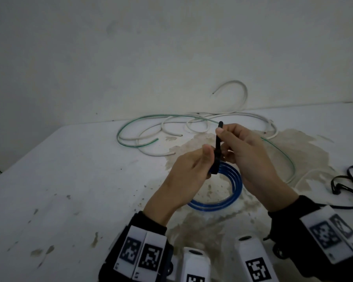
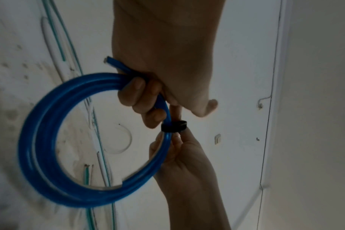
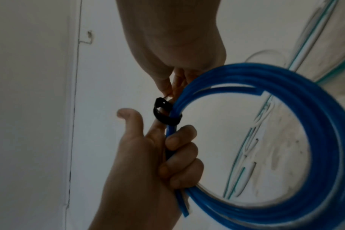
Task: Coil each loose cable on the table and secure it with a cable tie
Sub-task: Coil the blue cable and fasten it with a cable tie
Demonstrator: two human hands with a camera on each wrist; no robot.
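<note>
So the left hand is gripping the coiled blue cable, fingers curled round the strands, holding it up just above the stained white table. The right hand is pinching the tail of a black cable tie that's looping around the coil. Loose white cables and a green cable are lying further back, more black ties off to the right.

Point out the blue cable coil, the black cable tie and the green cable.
blue cable coil (image 2: 39, 155): left wrist view, left arc.
black cable tie (image 3: 165, 120): right wrist view, band around coil.
green cable (image 1: 122, 127): head view, left bend.
</note>
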